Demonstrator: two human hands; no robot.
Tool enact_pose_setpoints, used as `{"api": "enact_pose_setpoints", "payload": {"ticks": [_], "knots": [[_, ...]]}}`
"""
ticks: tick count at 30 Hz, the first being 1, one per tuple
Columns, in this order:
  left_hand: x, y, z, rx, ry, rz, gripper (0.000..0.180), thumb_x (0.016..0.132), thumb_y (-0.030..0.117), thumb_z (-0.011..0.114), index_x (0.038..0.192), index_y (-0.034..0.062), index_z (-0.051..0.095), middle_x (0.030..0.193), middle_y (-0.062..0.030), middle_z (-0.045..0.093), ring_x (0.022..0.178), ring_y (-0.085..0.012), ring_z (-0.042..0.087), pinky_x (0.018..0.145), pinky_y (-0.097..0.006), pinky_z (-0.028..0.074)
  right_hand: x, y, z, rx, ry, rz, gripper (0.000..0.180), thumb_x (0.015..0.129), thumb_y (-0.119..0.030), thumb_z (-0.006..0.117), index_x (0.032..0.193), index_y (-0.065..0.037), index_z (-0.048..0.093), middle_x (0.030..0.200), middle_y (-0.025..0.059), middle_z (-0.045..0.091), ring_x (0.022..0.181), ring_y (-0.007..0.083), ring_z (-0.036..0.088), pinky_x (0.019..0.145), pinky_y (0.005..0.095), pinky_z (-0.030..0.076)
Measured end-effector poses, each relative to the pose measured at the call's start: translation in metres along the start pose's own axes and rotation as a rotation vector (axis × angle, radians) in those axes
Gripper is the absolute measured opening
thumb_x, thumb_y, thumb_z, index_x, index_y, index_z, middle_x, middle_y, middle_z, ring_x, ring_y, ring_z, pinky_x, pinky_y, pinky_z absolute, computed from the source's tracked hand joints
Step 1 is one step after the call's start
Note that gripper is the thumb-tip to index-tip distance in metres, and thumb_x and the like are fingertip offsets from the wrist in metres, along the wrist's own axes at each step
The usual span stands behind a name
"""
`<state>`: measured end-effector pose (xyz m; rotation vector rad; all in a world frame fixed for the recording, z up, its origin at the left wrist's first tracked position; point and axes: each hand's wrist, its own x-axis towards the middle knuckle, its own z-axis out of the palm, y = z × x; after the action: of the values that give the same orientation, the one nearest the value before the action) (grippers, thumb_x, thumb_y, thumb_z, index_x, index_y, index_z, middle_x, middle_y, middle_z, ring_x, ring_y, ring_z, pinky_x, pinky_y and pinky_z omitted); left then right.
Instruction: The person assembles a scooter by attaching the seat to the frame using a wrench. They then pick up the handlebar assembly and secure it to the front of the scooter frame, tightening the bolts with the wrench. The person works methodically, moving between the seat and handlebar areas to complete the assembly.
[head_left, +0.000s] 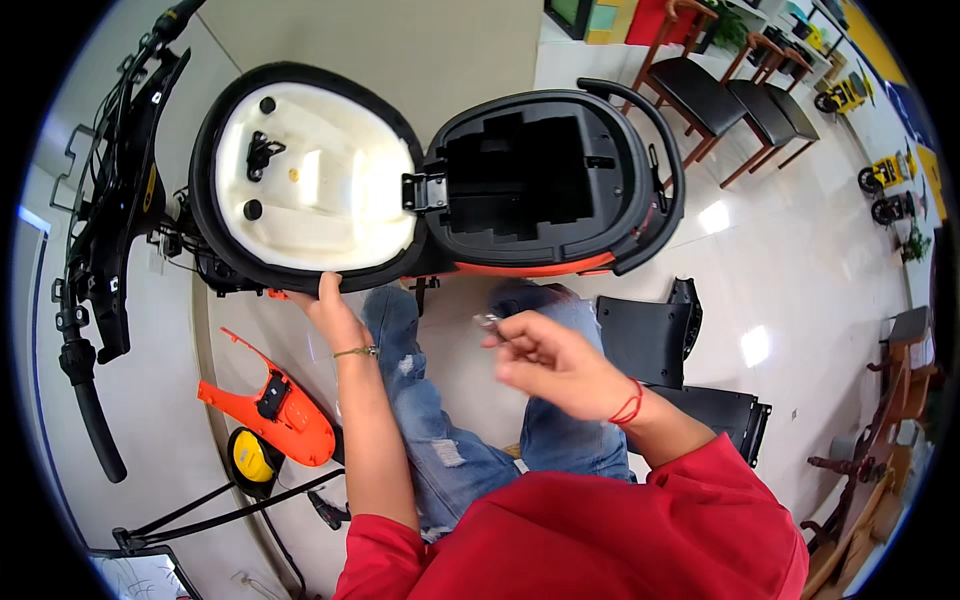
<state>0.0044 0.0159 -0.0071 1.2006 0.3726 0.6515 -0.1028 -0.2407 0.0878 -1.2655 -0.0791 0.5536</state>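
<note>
Seat (318, 205) held at its 6 o'clock rim by left hand (330, 318), thumb on top, other fingers mostly hidden. Small metal piece (488, 322) pinched by right hand (555, 368), fingers curled, at 4 o'clock from seat. Orange cover (305, 435) seen at 7 o'clock from left hand.

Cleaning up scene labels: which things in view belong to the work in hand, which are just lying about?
Likely in hand:
seat, flipped open, left grip on it
shiny piece in right grip
hinge
bin

Lying about, untouched:
orange panel
black panels
chairs
</note>
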Motion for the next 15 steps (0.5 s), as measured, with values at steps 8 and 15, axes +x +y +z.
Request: {"api": "enact_pose_setpoints", "payload": {"ticks": [8, 15], "knots": [[-0.084, 0.035, -0.03, 0.094, -0.048, -0.15, 0.049, 0.097, 0.024, 0.055, 0.135, -0.0014, 0.037, 0.131, -0.0154, 0.05, 0.124, -0.028, 0.049, 0.106, -0.041, 0.039, -0.041, 0.076, -0.022, -0.039, -0.023, 0.072, 0.018, 0.094, -0.02, 0.062, 0.099, -0.003, 0.058, 0.077, -0.0013, 0.056, 0.067, 0.0042, 0.048, 0.06, 0.0207, 0.04], [-0.165, 0.204, 0.01, -0.22, -0.562, 0.745, 0.009, 0.094, 0.017, 0.057, 0.091, 0.0081, 0.056, 0.074, -0.0035, 0.061, 0.065, -0.0145, 0.058, 0.062, -0.027, 0.044, -0.082, 0.121, -0.049, 0.047, 0.246, 0.51, 0.019, 0.095, -0.025, 0.059, 0.087, -0.008, 0.053, 0.07, -0.0017, 0.051, 0.057, 0.0049, 0.043, 0.051, 0.0197, 0.034]]}}
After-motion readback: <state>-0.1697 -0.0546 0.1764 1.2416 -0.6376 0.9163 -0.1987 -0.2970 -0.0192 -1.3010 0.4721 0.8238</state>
